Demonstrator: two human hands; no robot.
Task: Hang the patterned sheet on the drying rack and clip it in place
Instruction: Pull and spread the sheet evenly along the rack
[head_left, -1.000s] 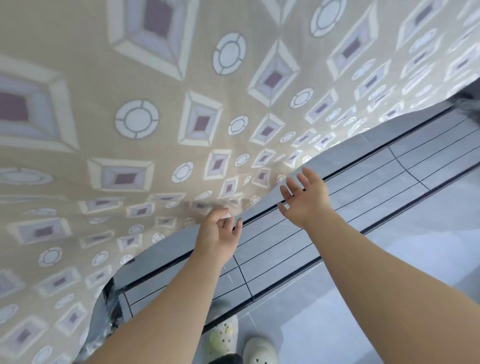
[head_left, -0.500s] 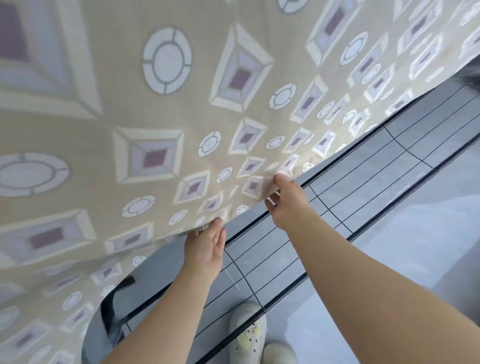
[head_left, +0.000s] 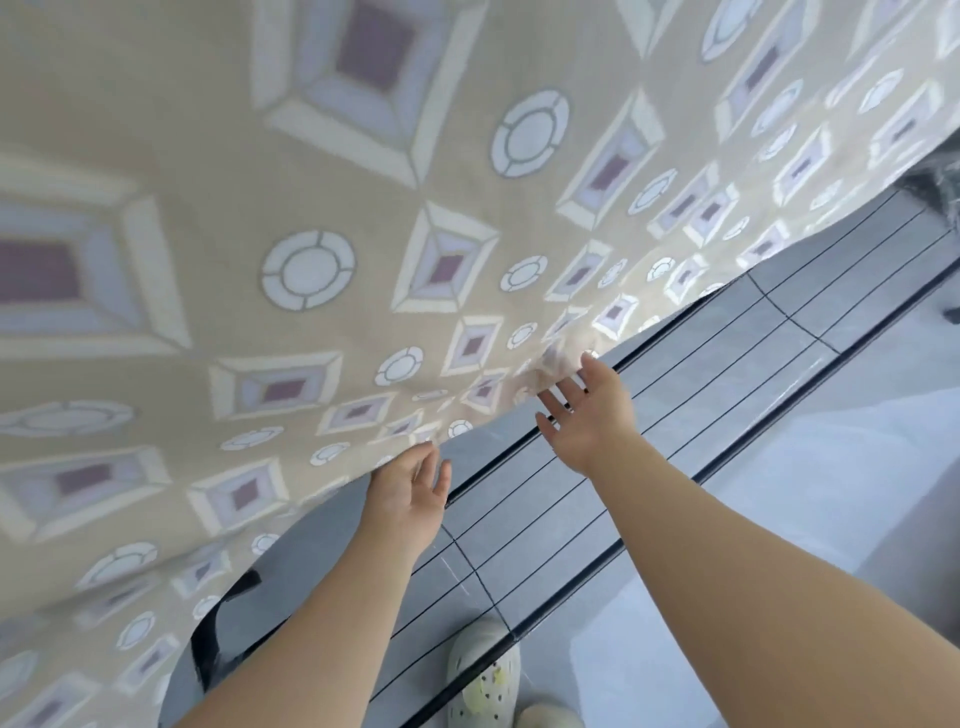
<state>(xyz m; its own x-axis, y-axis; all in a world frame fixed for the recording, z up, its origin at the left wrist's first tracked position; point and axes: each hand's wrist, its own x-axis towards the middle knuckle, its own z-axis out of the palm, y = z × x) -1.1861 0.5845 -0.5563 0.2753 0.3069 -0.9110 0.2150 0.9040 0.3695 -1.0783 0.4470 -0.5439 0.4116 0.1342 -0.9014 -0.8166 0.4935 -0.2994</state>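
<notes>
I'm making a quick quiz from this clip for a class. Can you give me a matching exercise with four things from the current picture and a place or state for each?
Things:
1. patterned sheet
2. right hand
3. left hand
4. white shoe

Places or states:
A. on the grey tiled floor, at the bottom edge of the view
B. fingers spread, at the hem, farther along it to the right
C. hangs across the upper left, beige with squares and circles
D. fingers relaxed, just under the hem, nearer the person

Pairs: 1-C, 2-B, 3-D, 4-A

patterned sheet (head_left: 363, 260) walls off left and top, tiled floor (head_left: 779, 467) side open rightward
</notes>
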